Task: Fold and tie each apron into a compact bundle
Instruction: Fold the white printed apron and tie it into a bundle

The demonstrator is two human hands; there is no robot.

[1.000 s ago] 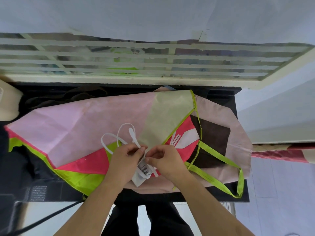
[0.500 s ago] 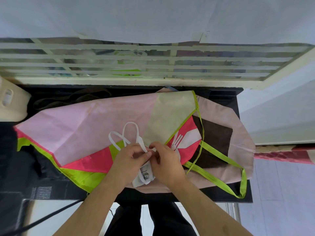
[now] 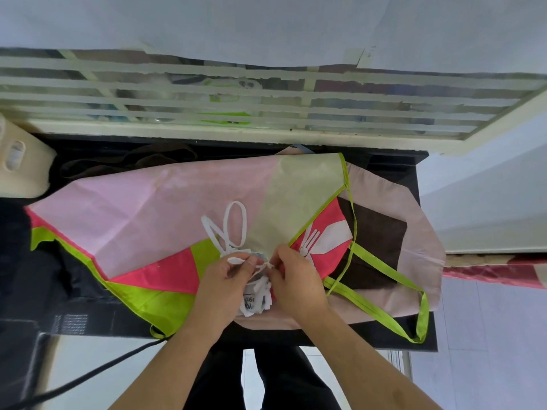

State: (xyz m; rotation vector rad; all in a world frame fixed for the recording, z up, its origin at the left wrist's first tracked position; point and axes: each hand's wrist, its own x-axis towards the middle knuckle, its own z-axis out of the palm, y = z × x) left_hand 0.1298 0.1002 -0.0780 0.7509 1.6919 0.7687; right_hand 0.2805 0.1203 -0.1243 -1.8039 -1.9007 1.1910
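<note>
While both hands are meeting over the near edge of the dark surface (image 3: 390, 335):
Left hand (image 3: 220, 284): pinching a white strap (image 3: 236, 259).
Right hand (image 3: 296, 279): fingers curling onto the same strap's knot.
White bundle (image 3: 256, 300): lying under the grip, long axis pointing toward the person.
Writing: black letters, unreadable.
Pink apron (image 3: 154, 214): spreading beyond the grip.

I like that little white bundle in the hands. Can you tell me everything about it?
The white bundle is a small folded apron of thin white fabric with dark printed letters. White straps loop up from it. The left hand and right hand pinch the straps above it. It lies over the spread pink and green aprons.
</note>
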